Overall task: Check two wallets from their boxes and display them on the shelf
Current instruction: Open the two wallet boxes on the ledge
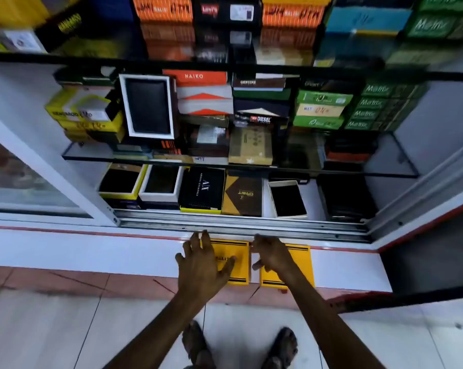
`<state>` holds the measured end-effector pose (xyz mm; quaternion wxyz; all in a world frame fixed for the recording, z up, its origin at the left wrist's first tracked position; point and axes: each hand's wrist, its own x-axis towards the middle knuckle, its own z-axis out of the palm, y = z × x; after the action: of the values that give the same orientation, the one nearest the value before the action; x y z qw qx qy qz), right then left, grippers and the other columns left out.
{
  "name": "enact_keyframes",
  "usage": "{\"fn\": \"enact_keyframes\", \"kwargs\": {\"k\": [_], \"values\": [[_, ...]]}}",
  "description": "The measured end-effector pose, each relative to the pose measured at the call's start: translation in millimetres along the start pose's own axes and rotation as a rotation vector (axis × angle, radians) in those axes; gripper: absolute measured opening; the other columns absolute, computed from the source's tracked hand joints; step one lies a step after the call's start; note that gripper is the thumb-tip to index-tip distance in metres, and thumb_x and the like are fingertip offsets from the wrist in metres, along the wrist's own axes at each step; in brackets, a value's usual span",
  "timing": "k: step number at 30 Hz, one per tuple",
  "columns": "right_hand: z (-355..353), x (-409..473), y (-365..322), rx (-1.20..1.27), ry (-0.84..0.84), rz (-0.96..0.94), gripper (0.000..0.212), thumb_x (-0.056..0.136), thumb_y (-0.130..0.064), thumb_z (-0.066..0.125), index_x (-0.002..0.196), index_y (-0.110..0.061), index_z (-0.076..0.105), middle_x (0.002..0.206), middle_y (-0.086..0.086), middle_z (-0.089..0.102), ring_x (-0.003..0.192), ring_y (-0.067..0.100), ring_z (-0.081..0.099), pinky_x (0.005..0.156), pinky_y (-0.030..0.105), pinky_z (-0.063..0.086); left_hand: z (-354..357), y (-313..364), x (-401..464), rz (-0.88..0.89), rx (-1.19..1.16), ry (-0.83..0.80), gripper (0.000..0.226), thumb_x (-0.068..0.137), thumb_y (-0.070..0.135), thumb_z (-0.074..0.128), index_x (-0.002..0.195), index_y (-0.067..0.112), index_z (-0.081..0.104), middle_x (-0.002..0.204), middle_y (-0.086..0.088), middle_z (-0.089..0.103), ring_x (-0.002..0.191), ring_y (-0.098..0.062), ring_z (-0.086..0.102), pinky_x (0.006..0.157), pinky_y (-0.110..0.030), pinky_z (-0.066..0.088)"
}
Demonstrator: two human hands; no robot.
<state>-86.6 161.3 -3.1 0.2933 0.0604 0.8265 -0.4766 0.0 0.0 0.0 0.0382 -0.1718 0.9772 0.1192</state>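
Observation:
Two yellow wallet boxes lie side by side on the white ledge in front of the open display cabinet. My left hand hovers over the left yellow box with fingers spread, thumb touching its lid. My right hand rests over the right yellow box, fingers loosely curled at its left edge. Both boxes are closed, so the wallets inside are hidden. The glass shelf above the cabinet floor holds stacked boxes.
The cabinet floor holds open boxes with dark wallets, an AX box and a brown box. A metal sliding track runs along the cabinet front. A glass door stands at left. My feet are on the tiled floor.

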Motion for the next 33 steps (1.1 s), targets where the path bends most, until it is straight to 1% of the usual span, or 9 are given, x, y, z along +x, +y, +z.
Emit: {"fn": "enact_keyframes", "kwargs": {"k": [4, 8, 11, 18, 21, 24, 26, 28, 33], "values": [[9, 16, 6, -0.025, -0.035, 0.106, 0.061, 0.101, -0.046, 0.034, 0.089, 0.003, 0.068, 0.089, 0.024, 0.077, 0.071, 0.038, 0.075, 0.042, 0.023, 0.039, 17, 17, 5, -0.108, -0.025, -0.069, 0.118, 0.063, 0.093, 0.029, 0.144, 0.006, 0.032, 0.140, -0.016, 0.046, 0.125, -0.037, 0.046, 0.094, -0.054, 0.045], [4, 22, 6, 0.101, -0.066, 0.142, 0.045, 0.102, -0.042, 0.035, 0.100, -0.008, 0.065, 0.087, 0.019, 0.074, 0.054, 0.029, 0.066, 0.038, 0.019, 0.034, 22, 26, 7, -0.163, -0.100, -0.034, 0.143, 0.036, 0.105, 0.016, 0.137, 0.006, 0.036, 0.130, -0.016, 0.046, 0.116, -0.038, 0.046, 0.089, -0.054, 0.044], [-2, 20, 2, 0.188, -0.121, 0.167, 0.033, 0.104, -0.031, 0.034, 0.092, -0.015, 0.059, 0.083, 0.011, 0.071, 0.045, 0.020, 0.058, 0.037, 0.018, 0.032, 24, 31, 6, -0.187, -0.087, -0.015, 0.141, 0.034, 0.105, 0.022, 0.132, 0.006, 0.038, 0.126, -0.017, 0.046, 0.113, -0.038, 0.046, 0.085, -0.052, 0.044], [-11, 14, -7, 0.262, -0.245, 0.295, 0.064, 0.104, -0.045, 0.018, 0.108, -0.003, 0.065, 0.098, 0.016, 0.068, 0.054, 0.020, 0.051, 0.053, 0.026, 0.028, 24, 29, 9, -0.234, -0.170, -0.105, 0.134, 0.032, 0.095, 0.047, 0.135, 0.011, 0.037, 0.134, -0.018, 0.044, 0.121, -0.040, 0.043, 0.093, -0.052, 0.044], [-13, 10, -5, 0.283, -0.251, 0.251, 0.054, 0.104, -0.040, 0.021, 0.098, -0.008, 0.064, 0.096, 0.015, 0.069, 0.053, 0.019, 0.053, 0.052, 0.025, 0.029, 15, 21, 11, -0.259, -0.369, -0.120, 0.118, 0.034, 0.084, 0.058, 0.129, 0.015, 0.046, 0.132, -0.012, 0.050, 0.124, -0.036, 0.046, 0.096, -0.051, 0.047], [-5, 12, -4, 0.073, -0.172, 0.156, 0.028, 0.098, -0.026, 0.041, 0.090, -0.011, 0.064, 0.089, 0.010, 0.070, 0.051, 0.017, 0.062, 0.052, 0.025, 0.043, -5, 1, 15, -0.313, -0.772, -0.134, 0.076, 0.043, 0.062, 0.071, 0.106, 0.020, 0.061, 0.106, -0.002, 0.068, 0.104, -0.026, 0.063, 0.085, -0.038, 0.052], [4, 16, -3, -0.247, -0.088, 0.058, 0.020, 0.091, -0.018, 0.053, 0.088, -0.005, 0.067, 0.095, 0.017, 0.072, 0.070, 0.025, 0.069, 0.068, 0.034, 0.059, -18, -17, 14, -0.392, -1.028, -0.183, 0.070, 0.046, 0.056, 0.068, 0.104, 0.018, 0.064, 0.103, -0.006, 0.070, 0.098, -0.028, 0.066, 0.081, -0.041, 0.055], [13, 21, 1, -0.521, 0.014, -0.034, 0.026, 0.087, -0.019, 0.060, 0.099, 0.002, 0.070, 0.108, 0.020, 0.071, 0.100, 0.032, 0.069, 0.088, 0.035, 0.056, -23, -34, 11, -0.470, -1.209, -0.181, 0.058, 0.055, 0.050, 0.065, 0.103, 0.017, 0.066, 0.102, -0.013, 0.070, 0.099, -0.034, 0.066, 0.076, -0.043, 0.055], [24, 16, 2, -0.579, 0.170, -0.105, 0.032, 0.083, -0.022, 0.067, 0.107, 0.000, 0.065, 0.116, 0.015, 0.067, 0.113, 0.030, 0.061, 0.090, 0.030, 0.048, -32, -74, 2, -0.604, -1.284, -0.030, 0.032, 0.085, 0.034, 0.057, 0.104, 0.009, 0.064, 0.107, -0.019, 0.067, 0.100, -0.035, 0.062, 0.061, -0.034, 0.055]]}}
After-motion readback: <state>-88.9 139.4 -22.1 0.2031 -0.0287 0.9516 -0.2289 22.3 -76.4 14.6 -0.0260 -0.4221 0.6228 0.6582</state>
